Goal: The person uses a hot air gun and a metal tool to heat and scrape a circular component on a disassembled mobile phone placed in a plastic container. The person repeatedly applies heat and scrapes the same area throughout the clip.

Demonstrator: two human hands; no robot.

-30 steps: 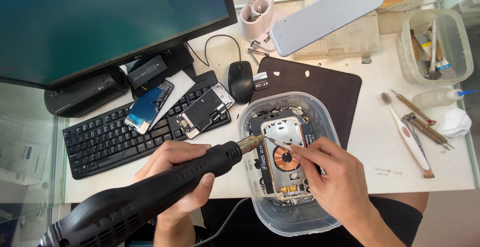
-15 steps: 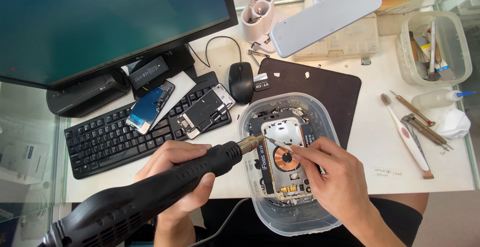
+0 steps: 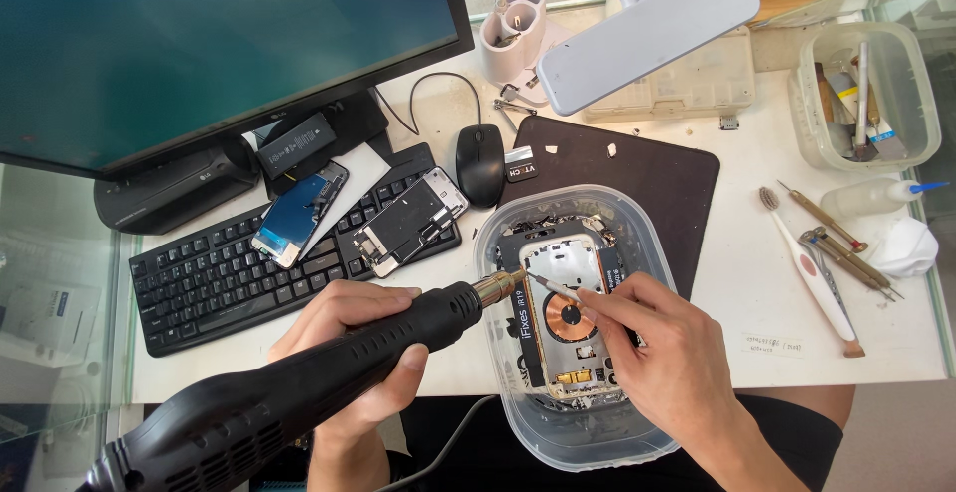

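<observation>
Nothing had shifted over the last second: the left hand (image 3: 363, 348) stayed wrapped around the black plastic hot-air gun (image 3: 299, 382), its brass nozzle just over the opened silver phone housing (image 3: 565, 313) inside the clear plastic tub (image 3: 597, 442) at the white worktop's (image 3: 757, 283) front edge. The right hand (image 3: 662, 353) kept pinching one thin metal probe (image 3: 550, 287) beside the nozzle, so the work looked mid-step. Two loose phone parts (image 3: 299, 213) lay on the one black keyboard (image 3: 219, 273), with one black mouse (image 3: 480, 161) towards the back.
</observation>
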